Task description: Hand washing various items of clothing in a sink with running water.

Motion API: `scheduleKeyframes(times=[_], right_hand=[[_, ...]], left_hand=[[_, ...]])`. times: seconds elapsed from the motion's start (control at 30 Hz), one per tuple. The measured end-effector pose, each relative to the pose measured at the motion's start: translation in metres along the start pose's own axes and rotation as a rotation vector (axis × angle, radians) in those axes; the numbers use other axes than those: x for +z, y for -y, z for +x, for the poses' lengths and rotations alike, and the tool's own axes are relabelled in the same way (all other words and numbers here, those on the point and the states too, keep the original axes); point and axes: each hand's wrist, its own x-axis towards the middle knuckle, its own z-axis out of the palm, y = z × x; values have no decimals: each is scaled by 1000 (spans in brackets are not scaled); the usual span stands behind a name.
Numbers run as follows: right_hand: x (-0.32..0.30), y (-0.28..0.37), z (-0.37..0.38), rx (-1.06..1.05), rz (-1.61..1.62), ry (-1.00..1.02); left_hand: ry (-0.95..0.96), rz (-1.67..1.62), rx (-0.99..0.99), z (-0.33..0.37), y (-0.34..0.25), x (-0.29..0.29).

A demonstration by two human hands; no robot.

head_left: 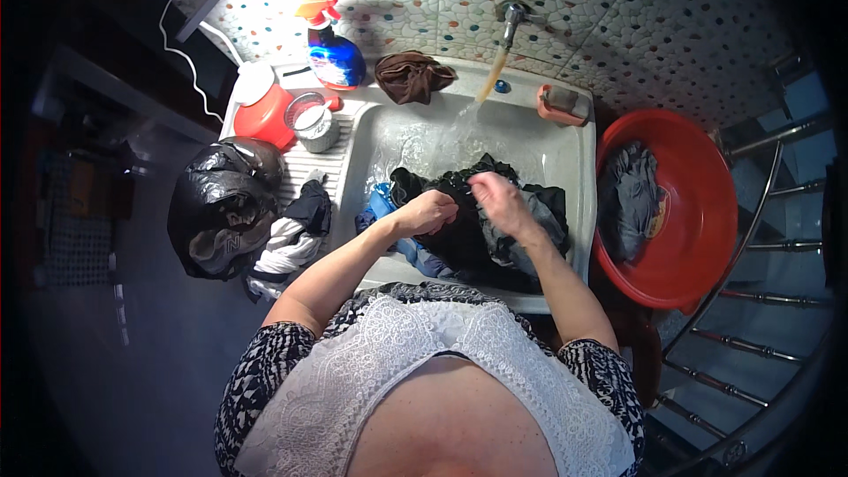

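Both of my hands are over a white sink [579,159], at a wet black garment [459,243] lying in it. My left hand [430,213] is closed, its fingers gripping the black cloth. Just to its right, my right hand [500,203] is also closed at the top edge of the same cloth. A dark grey garment [527,234] lies under my right wrist. Blue cloth [380,203] shows beside and below my left hand. From the tap [511,22], a yellowish hose [493,73] lets water run into the basin behind the clothes.
A red tub [693,221] with grey clothing [629,199] stands right, beside metal railings [768,300]. Left are a black plastic bag [225,203], white cloth [290,247], a cup [314,128] and a spray bottle [336,57]. A brown cloth [413,77] and soap dish [563,108] edge the sink.
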Motion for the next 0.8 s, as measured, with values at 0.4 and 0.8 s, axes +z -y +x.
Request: scheduleKeyframes(times=[0.4, 0.8], right_hand=[[23, -48, 4, 67, 463, 254], [21, -58, 4, 314, 800, 397]], left_hand=[[1, -373, 222, -16, 29, -26], [-527, -358, 164, 27, 67, -7]])
